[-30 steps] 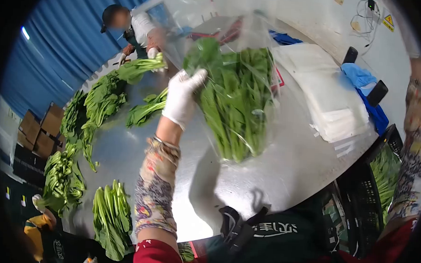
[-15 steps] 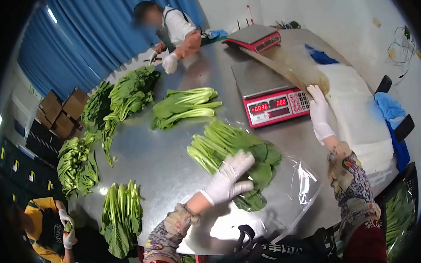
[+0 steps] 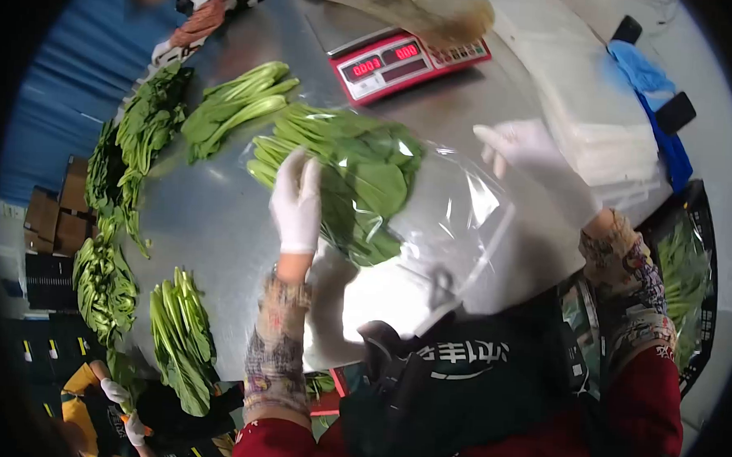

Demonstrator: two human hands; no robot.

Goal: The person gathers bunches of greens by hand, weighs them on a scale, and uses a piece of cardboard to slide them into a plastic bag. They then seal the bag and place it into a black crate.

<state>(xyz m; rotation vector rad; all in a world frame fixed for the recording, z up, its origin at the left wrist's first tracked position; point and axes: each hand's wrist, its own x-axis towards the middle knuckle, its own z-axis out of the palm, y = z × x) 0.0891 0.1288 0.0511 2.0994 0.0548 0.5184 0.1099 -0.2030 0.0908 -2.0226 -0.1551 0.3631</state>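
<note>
A bunch of leafy greens with pale stems point(image 3: 349, 158) lies on the metal table inside a clear plastic bag point(image 3: 465, 204), stems toward the bag's left end. My gloved left hand point(image 3: 298, 201) is at the left side of the bunch, fingers bent together at what looks like the bag's edge. To the right of the bag, my gloved right hand point(image 3: 532, 158) hovers with its fingers loosely bent and apart, nothing visible in them. Beyond the bunch stands a red digital scale point(image 3: 406, 63) with lit digits, partly covered by a brownish translucent sheet point(image 3: 424, 10).
More bunches of greens point(image 3: 232, 104) lie along the table's left side, one point(image 3: 181, 339) at the near left. A stack of clear bags point(image 3: 584, 99) is at the right. Two other people work at the far left and lower left. A crate of bagged greens point(image 3: 678, 283) stands at right.
My right hand has left the sheet by the scale and come nearer the bag. My left hand has moved from the leaves toward the stem end. The view has shifted, and the scale's reading differs.
</note>
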